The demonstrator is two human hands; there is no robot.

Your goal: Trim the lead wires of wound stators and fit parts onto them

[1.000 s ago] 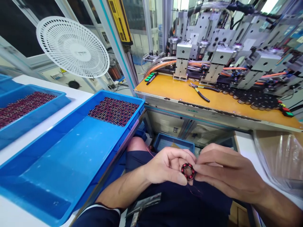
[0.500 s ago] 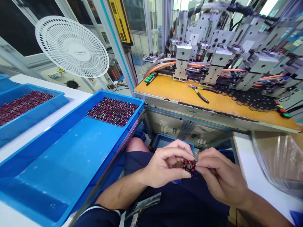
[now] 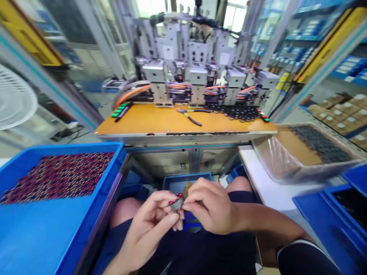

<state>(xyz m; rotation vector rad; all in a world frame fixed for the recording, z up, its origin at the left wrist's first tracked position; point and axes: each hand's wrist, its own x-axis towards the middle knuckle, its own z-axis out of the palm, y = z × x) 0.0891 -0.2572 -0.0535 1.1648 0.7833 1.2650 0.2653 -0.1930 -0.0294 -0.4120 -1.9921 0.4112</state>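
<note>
Between the thumb and fingers of my left hand (image 3: 150, 223) is a small ring-shaped motor stator (image 3: 177, 204), with a grey metal side and red-and-black windings along its rim. It is held tilted over my lap. The closed fingertips of my right hand (image 3: 210, 206) meet the stator's right edge in a pinch. Whether they grip the rim or a fine wire end is too small to tell.
At left, a blue tray (image 3: 54, 236) holds rows of red-and-dark stators (image 3: 63, 175). Pliers (image 3: 190, 116) and dark round parts (image 3: 237, 112) lie on the orange machine bench (image 3: 151, 118). At right is a plastic-lined carton (image 3: 286, 164). Below my hands sits a blue bin (image 3: 172, 179).
My view has swung right, bringing the carton and shelves at right into sight. The stator stays in my left hand, turned so its side shows. My right fingertips are still at its edge.
</note>
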